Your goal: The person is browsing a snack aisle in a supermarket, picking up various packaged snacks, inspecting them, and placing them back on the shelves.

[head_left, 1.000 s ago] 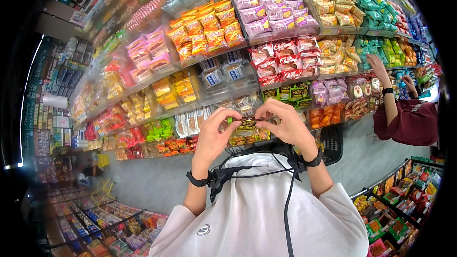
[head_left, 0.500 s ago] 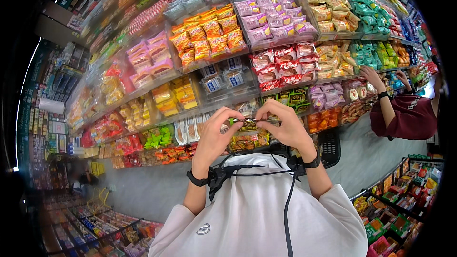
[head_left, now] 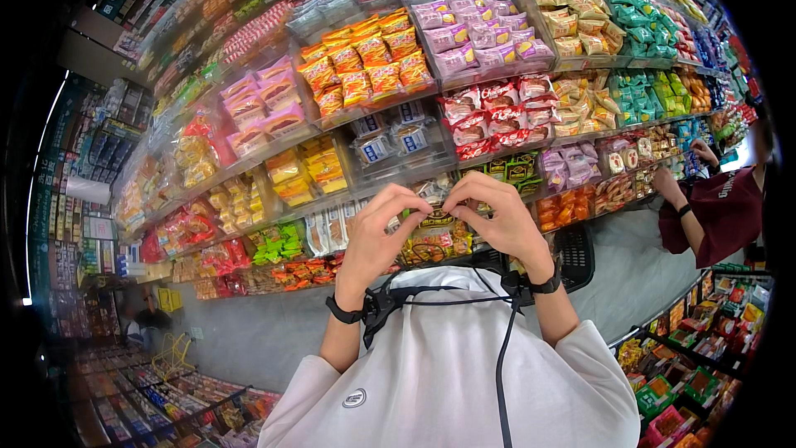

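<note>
My left hand and my right hand are raised in front of the snack shelves, fingertips pinched close together around a small dark, shiny packet, partly hidden by the fingers. Behind it are bins with green-and-black packets and yellow packets. Just above, a clear bin holds silver-and-blue packets, beside red-and-white packets. Black straps with devices sit at both my wrists, with cables over my white shirt.
Tiered clear bins of colourful snacks curve across the view. Another person in maroon stands at the right, hands near the shelves. A black basket is below the shelf, a yellow folding frame at left. More product racks line the lower corners.
My hands stay nearly in place, fingertips shifting slightly on the packet. The other person's near hand has come down from the upper bins to a lower row.
</note>
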Demonstrator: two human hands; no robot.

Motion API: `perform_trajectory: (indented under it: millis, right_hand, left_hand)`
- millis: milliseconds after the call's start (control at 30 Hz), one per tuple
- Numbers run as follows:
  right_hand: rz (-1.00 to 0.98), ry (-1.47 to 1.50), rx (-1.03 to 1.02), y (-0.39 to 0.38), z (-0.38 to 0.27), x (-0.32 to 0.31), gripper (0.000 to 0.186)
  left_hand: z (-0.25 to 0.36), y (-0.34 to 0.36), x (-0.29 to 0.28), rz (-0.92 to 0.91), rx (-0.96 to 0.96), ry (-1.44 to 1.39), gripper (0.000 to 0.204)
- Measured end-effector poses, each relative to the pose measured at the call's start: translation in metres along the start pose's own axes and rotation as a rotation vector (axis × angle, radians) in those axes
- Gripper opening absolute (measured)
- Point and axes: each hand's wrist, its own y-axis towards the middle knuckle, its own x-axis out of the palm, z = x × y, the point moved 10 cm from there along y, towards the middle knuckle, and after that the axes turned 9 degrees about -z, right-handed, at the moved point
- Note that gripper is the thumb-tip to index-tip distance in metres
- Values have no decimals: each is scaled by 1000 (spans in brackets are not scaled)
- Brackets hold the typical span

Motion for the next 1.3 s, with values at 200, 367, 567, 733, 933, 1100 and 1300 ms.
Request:
perform_trajectory:
  millis: [200,367,567,733,933,1100,1300]
  right_hand:
    - [-22,-27,62,1,8,10,19]
    - [-6,-43,33,2,2,13,20]
    - [33,-126,-8,5,-11,9,23]
    - [45,-234,-90,3,-24,9,25]
    - [38,-274,-119,0,-18,11,22]
    - [44,-286,-163,-5,-22,8,17]
    - [31,-278,-99,-9,-20,-4,13]
  left_hand:
    - [-4,-1,2,-40,-9,48,21]
    - [-5,-1,1,-10,-48,61,23]
    - [0,-2,-3,62,-30,62,21]
    - [5,-2,-4,67,-30,71,20]
    - [0,-5,0,85,-38,83,17]
    - [3,-8,2,58,-2,80,16]
    - [0,-6,7,2,-89,-50,18]
